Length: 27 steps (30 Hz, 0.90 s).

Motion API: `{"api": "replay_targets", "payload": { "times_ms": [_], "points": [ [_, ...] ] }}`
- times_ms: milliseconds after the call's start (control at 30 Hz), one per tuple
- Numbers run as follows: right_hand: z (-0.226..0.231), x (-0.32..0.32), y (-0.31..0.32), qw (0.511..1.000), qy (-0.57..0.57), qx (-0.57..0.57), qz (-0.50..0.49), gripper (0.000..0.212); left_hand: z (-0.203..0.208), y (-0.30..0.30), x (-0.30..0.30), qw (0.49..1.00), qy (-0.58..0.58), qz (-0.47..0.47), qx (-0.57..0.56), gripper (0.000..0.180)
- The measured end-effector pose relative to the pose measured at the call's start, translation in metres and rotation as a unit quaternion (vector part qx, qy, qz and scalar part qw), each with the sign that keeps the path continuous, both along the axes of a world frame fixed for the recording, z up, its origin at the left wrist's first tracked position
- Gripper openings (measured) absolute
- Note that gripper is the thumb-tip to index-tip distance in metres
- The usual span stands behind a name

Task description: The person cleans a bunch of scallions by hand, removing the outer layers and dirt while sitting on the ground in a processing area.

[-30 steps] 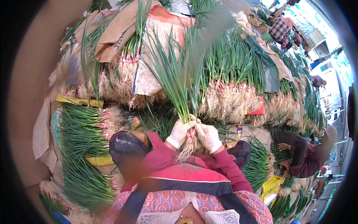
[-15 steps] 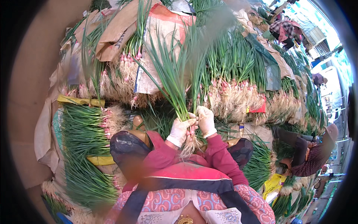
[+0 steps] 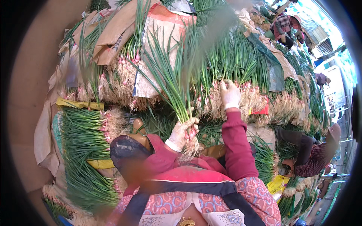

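Observation:
My left hand (image 3: 182, 132), in a pale glove, is closed round a bunch of spring onions (image 3: 177, 94). Their long green leaves fan upward; pink bulbs and pale stringy roots hang below the fist. Farther off to the right, my gloved right hand (image 3: 229, 94) reaches into the pile of spring onions (image 3: 241, 60). Its fingers are bent and pinched on spring onions at the bulb level; their exact hold is partly hidden among the stems and roots.
Stacked spring onions (image 3: 85, 132) lie at the left, with a yellow strip (image 3: 80, 103) across them. Brown and white sacking (image 3: 160, 49) covers part of the far pile. A co-worker (image 3: 316, 156) sits at the right, and another person (image 3: 283, 28) is farther back.
My right hand has left the bunch and moved away and to the right, onto the pile. My left hand keeps its hold and has shifted slightly left. The far person has straightened up.

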State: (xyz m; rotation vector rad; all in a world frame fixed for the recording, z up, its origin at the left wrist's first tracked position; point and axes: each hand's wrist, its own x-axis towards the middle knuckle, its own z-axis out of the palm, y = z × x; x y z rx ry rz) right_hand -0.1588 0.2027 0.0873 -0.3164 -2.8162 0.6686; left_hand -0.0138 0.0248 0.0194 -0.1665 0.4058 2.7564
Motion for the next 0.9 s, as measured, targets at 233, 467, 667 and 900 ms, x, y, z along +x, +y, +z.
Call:
{"api": "replay_targets", "payload": {
  "times_ms": [233,467,667,900],
  "points": [
    [-0.031,-0.041,0.022,0.997,-0.046,0.057,-0.005,0.030,0.005,-0.007,-0.004,0.996,-0.005,-0.042,-0.079,0.041],
    [-0.029,-0.044,0.015,0.999,-0.029,0.016,-0.019,0.028,0.002,-0.005,-0.006,0.992,-0.003,-0.027,-0.120,0.031],
    [-0.003,0.039,-0.003,0.930,-0.018,-0.351,0.103,0.010,-0.002,-0.005,-0.006,0.986,-0.010,0.004,-0.164,0.024],
    [-0.028,0.147,-0.034,0.866,-0.144,-0.464,0.116,0.016,0.002,0.000,-0.008,0.975,0.000,-0.033,-0.221,0.016]
  ]
}}
